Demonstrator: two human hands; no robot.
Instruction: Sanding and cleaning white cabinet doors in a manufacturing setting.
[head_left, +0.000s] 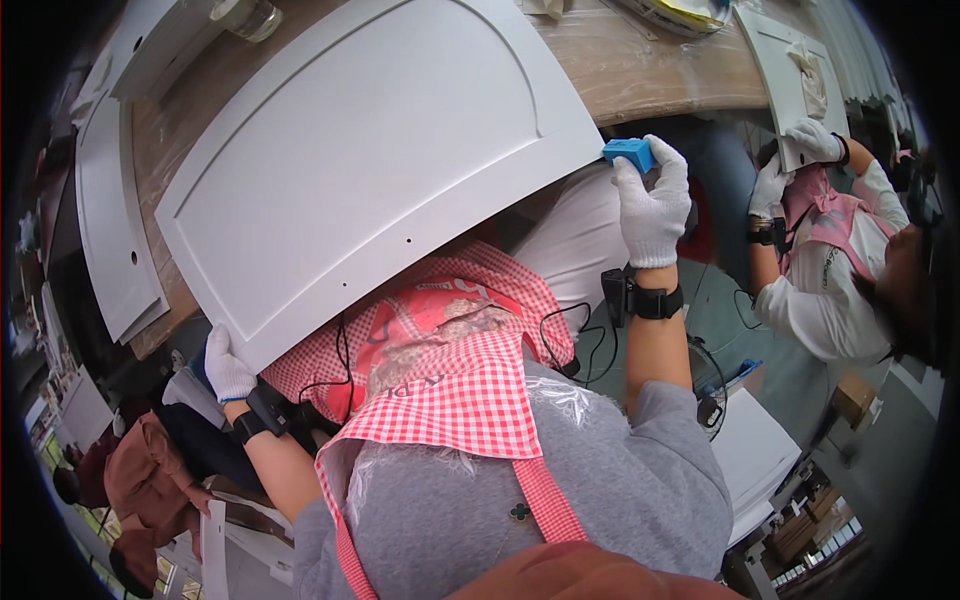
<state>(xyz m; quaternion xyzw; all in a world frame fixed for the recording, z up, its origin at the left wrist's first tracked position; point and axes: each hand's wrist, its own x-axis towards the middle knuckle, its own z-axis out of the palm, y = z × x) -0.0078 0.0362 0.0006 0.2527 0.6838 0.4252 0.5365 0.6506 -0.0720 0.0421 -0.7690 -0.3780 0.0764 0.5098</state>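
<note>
A large white cabinet door panel (360, 150) with a recessed field and two small holes near its near edge lies tilted in front of me, its near edge over my lap. My left hand (230, 368), in a white knit glove, grips the panel's near left corner; part of its fingers is hidden by the panel. My right hand (652, 205), also gloved, pinches a small blue sanding block (628, 153) between thumb and fingers. The block is at the panel's right corner, by the edge. Whether it touches the panel I cannot tell.
The panel rests partly on a wooden table (680, 75) covered with clear film. More white panels (105, 220) stand at the left, near a glass jar (246, 18). At the right a co-worker (825, 245) in white gloves handles another panel (770, 50). Cables (600, 335) hang beside my lap.
</note>
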